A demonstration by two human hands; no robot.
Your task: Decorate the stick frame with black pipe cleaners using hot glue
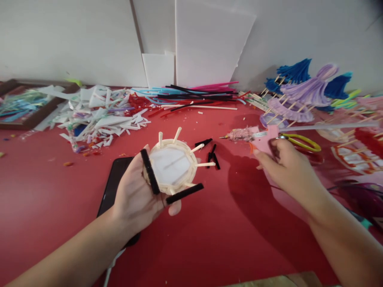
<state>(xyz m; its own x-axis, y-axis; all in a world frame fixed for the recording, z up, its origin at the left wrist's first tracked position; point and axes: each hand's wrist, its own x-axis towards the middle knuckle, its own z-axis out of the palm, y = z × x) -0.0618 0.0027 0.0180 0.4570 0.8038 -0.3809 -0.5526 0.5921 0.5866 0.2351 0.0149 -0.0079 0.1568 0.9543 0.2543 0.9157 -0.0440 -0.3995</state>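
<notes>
My left hand (131, 191) is palm up beneath a round cream craft base (193, 175) and holds it, most of its fingers hidden underneath. Short pale sticks (176, 135) stand out around its rim, and the middle is white. Two black fuzzy pipe cleaner pieces, one upright at the left (150, 172) and one at the lower right (184, 193), are on the rim's near side. My right hand (281, 161) is closed around the handle of a pink hot glue gun (263, 139), its nozzle pointing left. A translucent glue stick (332, 126) extends from its back.
Short black pieces (213, 155) lie just right of the base. A dark phone (112, 187) lies under my left hand. White scraps (101, 115) and long pipe cleaners (197, 95) line the back. Yellow-handled scissors (303, 142) and small fuzzy umbrella-like crafts (314, 91) are at right.
</notes>
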